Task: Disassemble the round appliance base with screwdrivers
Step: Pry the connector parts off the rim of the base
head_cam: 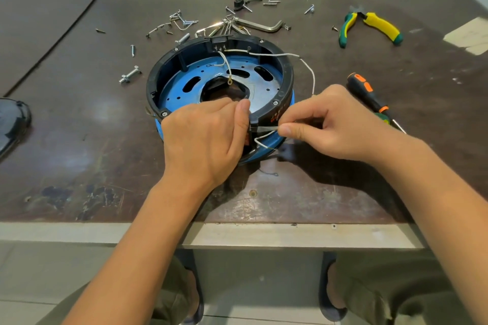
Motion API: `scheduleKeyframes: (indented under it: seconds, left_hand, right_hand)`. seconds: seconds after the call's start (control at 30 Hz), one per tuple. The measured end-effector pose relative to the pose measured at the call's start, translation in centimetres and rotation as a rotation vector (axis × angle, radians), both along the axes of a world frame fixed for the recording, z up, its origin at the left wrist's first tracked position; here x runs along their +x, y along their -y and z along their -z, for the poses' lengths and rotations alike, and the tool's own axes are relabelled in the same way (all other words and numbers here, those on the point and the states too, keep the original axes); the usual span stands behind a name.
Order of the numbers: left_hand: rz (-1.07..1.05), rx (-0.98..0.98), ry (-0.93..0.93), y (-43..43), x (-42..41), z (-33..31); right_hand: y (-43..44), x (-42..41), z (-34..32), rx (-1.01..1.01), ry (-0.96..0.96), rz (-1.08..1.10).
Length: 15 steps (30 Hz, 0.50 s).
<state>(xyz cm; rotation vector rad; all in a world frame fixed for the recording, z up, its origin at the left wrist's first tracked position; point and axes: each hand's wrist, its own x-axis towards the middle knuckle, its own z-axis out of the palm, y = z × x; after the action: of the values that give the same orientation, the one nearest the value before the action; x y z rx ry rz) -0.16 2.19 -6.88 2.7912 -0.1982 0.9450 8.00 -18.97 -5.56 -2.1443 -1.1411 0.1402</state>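
Observation:
The round appliance base, a black plastic ring around a blue metal plate, lies on the table. White wires run from its far inner wall over the right rim. My left hand grips the base's near rim, thumb on the black ring. My right hand pinches a thin white wire end at the near right side of the base. An orange-and-black screwdriver lies just right of my right hand.
Loose screws and bolts are scattered behind the base, with a metal hex key. Yellow-green pliers lie at the back right. A dark rounded cover sits at the left edge. The table's front edge is near.

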Motion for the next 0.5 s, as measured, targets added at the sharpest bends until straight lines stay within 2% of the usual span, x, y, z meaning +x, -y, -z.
scheduleKeyframes:
  seconds: [0.1,0.23,0.5]
  left_hand:
    - [0.007,0.001,0.004,0.0,0.0,0.0]
    - [0.014,-0.007,0.011,0.1,-0.1,-0.1]
    - [0.027,-0.008,0.011,0.1,0.0,-0.1]
  right_hand:
    - [0.1,-0.7,0.2,0.029,0.083,0.039]
    - [0.1,-0.7,0.4,0.018,0.081,0.045]
    - [-0.4,0.5,-0.3,-0.037,-0.278,-0.036]
